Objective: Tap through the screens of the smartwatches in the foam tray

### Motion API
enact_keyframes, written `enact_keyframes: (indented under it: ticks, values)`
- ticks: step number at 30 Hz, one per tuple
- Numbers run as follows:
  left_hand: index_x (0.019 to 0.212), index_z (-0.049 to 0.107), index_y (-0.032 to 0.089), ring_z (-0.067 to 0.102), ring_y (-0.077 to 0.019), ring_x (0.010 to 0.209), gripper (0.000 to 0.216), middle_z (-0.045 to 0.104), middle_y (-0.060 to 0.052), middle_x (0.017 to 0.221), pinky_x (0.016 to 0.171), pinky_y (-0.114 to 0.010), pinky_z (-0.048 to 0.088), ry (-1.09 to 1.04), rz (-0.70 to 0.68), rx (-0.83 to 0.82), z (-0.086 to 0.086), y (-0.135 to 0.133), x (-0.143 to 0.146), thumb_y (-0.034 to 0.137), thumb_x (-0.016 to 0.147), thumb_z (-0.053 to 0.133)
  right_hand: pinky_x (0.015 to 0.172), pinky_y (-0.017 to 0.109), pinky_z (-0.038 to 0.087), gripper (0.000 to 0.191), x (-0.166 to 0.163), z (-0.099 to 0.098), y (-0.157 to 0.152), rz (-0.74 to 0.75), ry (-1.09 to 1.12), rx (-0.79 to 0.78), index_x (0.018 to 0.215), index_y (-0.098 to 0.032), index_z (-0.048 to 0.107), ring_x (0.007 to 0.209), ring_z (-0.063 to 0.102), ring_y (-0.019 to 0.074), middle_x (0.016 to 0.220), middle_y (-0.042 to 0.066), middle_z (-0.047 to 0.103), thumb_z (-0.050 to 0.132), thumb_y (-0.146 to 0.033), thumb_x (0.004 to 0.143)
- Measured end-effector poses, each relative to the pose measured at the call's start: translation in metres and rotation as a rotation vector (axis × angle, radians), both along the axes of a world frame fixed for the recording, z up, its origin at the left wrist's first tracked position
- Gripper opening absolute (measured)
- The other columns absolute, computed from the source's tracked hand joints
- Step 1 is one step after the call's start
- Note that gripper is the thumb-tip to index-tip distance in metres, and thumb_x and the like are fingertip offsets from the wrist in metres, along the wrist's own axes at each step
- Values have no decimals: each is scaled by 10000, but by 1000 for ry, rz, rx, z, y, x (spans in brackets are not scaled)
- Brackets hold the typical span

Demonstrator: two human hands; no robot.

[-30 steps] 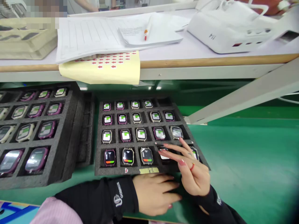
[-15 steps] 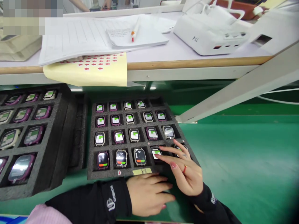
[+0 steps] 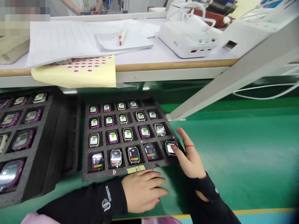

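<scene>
Nearest us, the left hand (image 3: 144,191) lies palm down by the tray's near edge, fingers spread and pointing right, gripping nothing. A black sleeve (image 3: 91,200) with white print covers that forearm. Over on the right, the right hand (image 3: 192,160) reaches in, thumb and fingers well apart, clamped on nothing; the thumb tip is at the screen of a watch (image 3: 169,149), and the fingers point away past the tray's right edge.

That watch sits face up in the right-end pocket of the near row, its long axis running near to far, its top leaning slightly left. Rounded pale frame, glossy glass, white and green display. Four more watches share the row, their dark screens barred in orange and green.

And the tray (image 3: 105,175) itself: dark, grainy foam, square-cut pockets, a yellowish label (image 3: 136,169) on its near rim. To its left rises a foam stack (image 3: 38,161), more watches on top. All around, a smooth green surface (image 3: 233,149).

Farther out, a yellow sheet (image 3: 99,74) with red arrows curls over the wood-edged table (image 3: 144,57), where papers (image 3: 60,37), a pen (image 3: 123,33) and a white plastic box (image 3: 173,40) lie.
</scene>
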State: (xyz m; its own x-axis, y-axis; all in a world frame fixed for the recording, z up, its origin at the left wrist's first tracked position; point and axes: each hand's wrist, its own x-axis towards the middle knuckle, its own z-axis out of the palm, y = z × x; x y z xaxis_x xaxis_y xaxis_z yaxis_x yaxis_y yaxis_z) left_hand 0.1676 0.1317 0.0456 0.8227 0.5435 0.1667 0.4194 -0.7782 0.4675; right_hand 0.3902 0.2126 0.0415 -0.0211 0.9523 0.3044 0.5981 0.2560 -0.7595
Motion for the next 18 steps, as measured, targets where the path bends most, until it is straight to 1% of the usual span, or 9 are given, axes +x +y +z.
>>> enact_keyframes:
  ticks: [2,4,6,10,13,14,16,18]
  values:
    - [1235,539,233,402,-179,1328,329,527,10,1384,1151,-340,245,-9,7,5,0,0,0,347,965,390,1151,549,201,646,4,-6,0,48,57,-93,1521,-247,268,1408,274,301,1535,100,316,508,-328,926]
    - [1228,542,231,411,-183,1322,322,534,5,1378,1146,-344,249,-13,7,6,0,0,1,343,965,395,1155,534,195,666,5,-9,1,74,93,-132,1528,-257,236,1418,252,290,1549,95,288,509,-340,926]
    - [1229,542,228,415,-188,1319,319,538,-1,1377,1144,-348,250,-12,3,2,-1,0,1,339,961,408,1157,517,200,689,6,-10,2,77,86,-134,1528,-252,234,1415,260,289,1546,102,291,538,-366,919]
    - [1230,543,228,413,-189,1321,322,529,-3,1388,1145,-349,253,-12,0,1,-1,0,1,343,957,416,1160,503,209,726,5,-8,2,67,1,-120,1520,-233,262,1399,297,293,1522,118,336,599,-382,894]
    - [1241,541,229,407,-185,1326,334,523,1,1396,1145,-353,266,6,-6,-8,0,0,0,350,963,402,1162,485,219,670,2,-6,2,60,64,-105,1504,-243,299,1397,306,275,1514,105,357,580,-366,909]
    - [1243,542,229,405,-185,1328,337,522,1,1398,1145,-357,269,12,-8,-14,1,0,0,350,964,398,1157,475,240,629,1,-5,2,50,119,-92,1491,-245,325,1392,319,269,1504,101,376,563,-362,921]
    - [1241,550,226,404,-187,1328,339,523,-3,1399,1145,-363,276,17,-12,-24,1,1,0,347,963,398,1105,456,345,534,-1,-4,2,3,228,-71,1438,-234,412,1333,417,272,1436,110,471,534,-367,936]
    - [1238,556,222,405,-191,1325,338,526,-10,1397,1143,-364,282,12,-14,-29,1,1,0,341,958,410,980,444,464,449,-2,-2,2,-98,256,-71,1346,-210,518,1165,572,282,1274,125,606,520,-402,940]
